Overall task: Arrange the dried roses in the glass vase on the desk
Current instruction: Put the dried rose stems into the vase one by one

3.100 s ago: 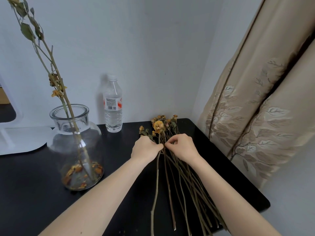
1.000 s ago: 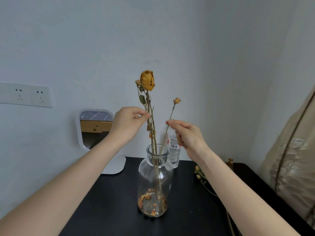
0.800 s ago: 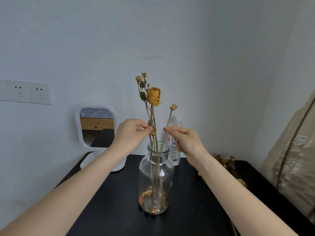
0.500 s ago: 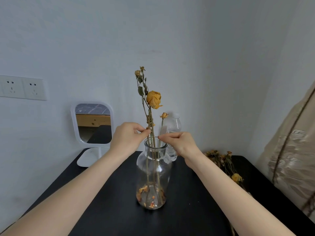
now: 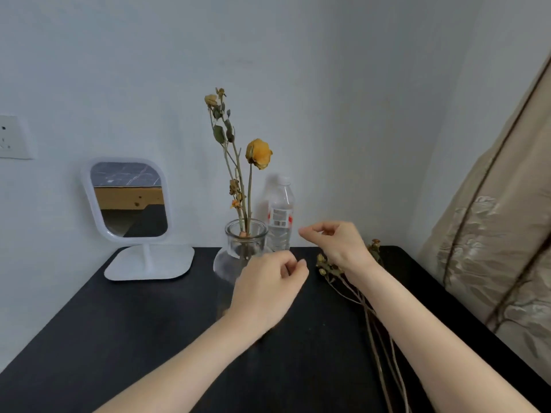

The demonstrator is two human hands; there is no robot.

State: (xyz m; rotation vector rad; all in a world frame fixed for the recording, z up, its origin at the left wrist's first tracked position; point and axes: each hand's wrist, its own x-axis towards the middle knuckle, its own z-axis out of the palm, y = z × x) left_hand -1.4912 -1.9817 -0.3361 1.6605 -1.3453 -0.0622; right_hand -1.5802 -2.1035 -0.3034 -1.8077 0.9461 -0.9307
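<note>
The glass vase (image 5: 235,248) stands on the black desk (image 5: 125,332) with dried stems in it: a tall leafy stem (image 5: 222,135) and a yellow rose (image 5: 258,153). A small bud sits just inside the neck. My left hand (image 5: 268,290) hovers in front of the vase's lower body and hides it, fingers loosely curled, holding nothing. My right hand (image 5: 335,242) is to the vase's right, thumb and fingers apart, empty. The remaining dried roses (image 5: 357,296) lie on the desk under my right forearm.
A clear plastic water bottle (image 5: 279,216) stands right behind the vase. A white table mirror (image 5: 128,201) sits at the back left. A beige patterned curtain (image 5: 495,234) hangs along the desk's right edge. A wall socket (image 5: 12,138) is at the far left.
Both hands have let go of the stems and dropped away from the vase's mouth toward the right. The yellow rose and the small bud now stand in the vase.
</note>
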